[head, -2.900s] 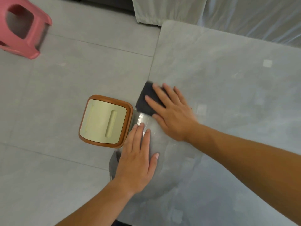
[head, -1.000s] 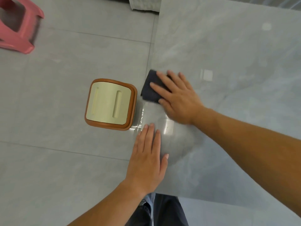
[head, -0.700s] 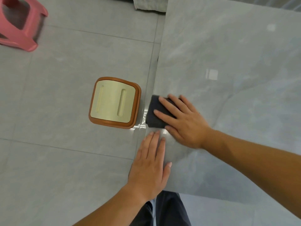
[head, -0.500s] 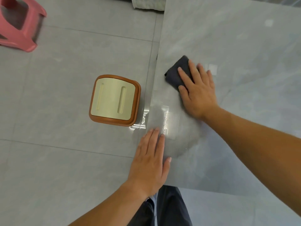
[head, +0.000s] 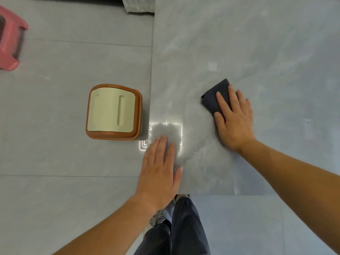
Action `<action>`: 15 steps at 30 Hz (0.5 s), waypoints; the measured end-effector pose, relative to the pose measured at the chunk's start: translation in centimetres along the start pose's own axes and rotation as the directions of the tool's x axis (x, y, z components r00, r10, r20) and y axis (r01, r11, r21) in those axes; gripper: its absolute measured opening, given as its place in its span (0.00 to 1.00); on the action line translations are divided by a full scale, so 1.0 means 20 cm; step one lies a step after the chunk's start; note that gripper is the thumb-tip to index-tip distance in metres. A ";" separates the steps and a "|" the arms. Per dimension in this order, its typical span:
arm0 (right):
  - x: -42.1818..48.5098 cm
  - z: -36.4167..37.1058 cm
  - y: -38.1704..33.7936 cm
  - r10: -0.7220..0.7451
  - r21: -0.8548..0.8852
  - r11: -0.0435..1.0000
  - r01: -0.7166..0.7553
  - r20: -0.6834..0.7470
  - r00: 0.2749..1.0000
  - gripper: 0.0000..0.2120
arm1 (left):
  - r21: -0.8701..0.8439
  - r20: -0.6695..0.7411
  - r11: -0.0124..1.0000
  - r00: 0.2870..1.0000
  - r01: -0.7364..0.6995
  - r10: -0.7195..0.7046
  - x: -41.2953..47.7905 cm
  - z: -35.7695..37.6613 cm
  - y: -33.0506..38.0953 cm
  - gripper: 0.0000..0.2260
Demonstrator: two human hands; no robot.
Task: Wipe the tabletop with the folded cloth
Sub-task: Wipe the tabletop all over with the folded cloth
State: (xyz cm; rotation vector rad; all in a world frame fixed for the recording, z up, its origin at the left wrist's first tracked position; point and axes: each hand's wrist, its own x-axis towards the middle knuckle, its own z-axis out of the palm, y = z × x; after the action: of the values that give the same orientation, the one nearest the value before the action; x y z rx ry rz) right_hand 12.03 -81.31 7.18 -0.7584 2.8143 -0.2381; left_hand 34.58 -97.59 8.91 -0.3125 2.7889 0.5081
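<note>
Pressing folded cloth (head: 213,101) with flat-fingered right hand (head: 234,120), left hand (head: 159,172) spread, seemingly on tabletop (head: 257,43)

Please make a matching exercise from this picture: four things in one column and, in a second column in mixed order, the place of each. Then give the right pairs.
Things
1. folded cloth
2. left hand
3. brown stool
4. pink stool

Places
A. on the floor, at the picture's far edge
B. under the fingers of the right hand
C. on the floor, close beside the table's edge
D. flat on the tabletop, near its corner

Pairs: 1-B, 2-D, 3-C, 4-A
</note>
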 end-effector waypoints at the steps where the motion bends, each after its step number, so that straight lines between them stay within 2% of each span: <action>1: -0.11 0.02 -0.03 -0.050 -0.012 0.999 0.050 0.005 0.999 0.28 | 0.004 0.002 1.000 1.000 -0.002 0.002 -0.01 0.00 0.01 0.29; 4: -0.40 0.09 -0.04 -0.275 -0.034 0.960 0.278 0.074 0.958 0.26 | 0.001 -0.005 1.000 1.000 -0.009 0.009 -0.02 0.02 0.02 0.29; 6: -0.40 0.08 0.04 -0.407 -0.041 0.910 0.413 0.112 0.907 0.26 | 0.004 -0.019 1.000 1.000 -0.009 0.009 -0.03 0.03 0.01 0.28; 7: -0.36 0.07 0.07 -0.424 -0.046 0.901 0.430 0.107 0.899 0.26 | 0.011 -0.020 1.000 1.000 -0.012 0.012 -0.03 0.03 0.01 0.28; 8: -0.30 0.05 0.10 -0.390 -0.053 0.917 0.395 0.085 0.917 0.26 | 0.018 -0.020 1.000 1.000 -0.015 0.016 -0.03 0.03 0.00 0.28; 10: -0.19 0.00 0.12 -0.181 -0.028 0.983 0.182 0.041 0.983 0.27 | 0.023 -0.023 1.000 1.000 -0.017 0.018 -0.03 0.03 -0.01 0.29; 12: -0.14 0.00 0.09 0.006 0.014 1.000 -0.006 0.010 1.000 0.27 | 0.012 -0.034 1.000 0.999 -0.023 0.024 -0.03 0.04 -0.01 0.29; 14: -0.23 0.03 0.02 0.047 0.023 0.999 -0.047 0.002 0.999 0.27 | -0.008 -0.046 1.000 0.999 -0.025 0.025 -0.04 0.05 0.00 0.29; 15: -0.31 0.06 -0.01 0.011 0.023 1.000 -0.011 -0.004 1.000 0.27 | -0.016 -0.055 1.000 0.998 -0.015 0.014 -0.05 0.06 0.01 0.29</action>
State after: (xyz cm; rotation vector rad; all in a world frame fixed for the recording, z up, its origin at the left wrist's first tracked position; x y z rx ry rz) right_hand 17.70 -78.42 7.12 -0.7383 2.8134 -0.2694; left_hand 35.72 -96.91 8.21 -0.3151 2.8433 0.5339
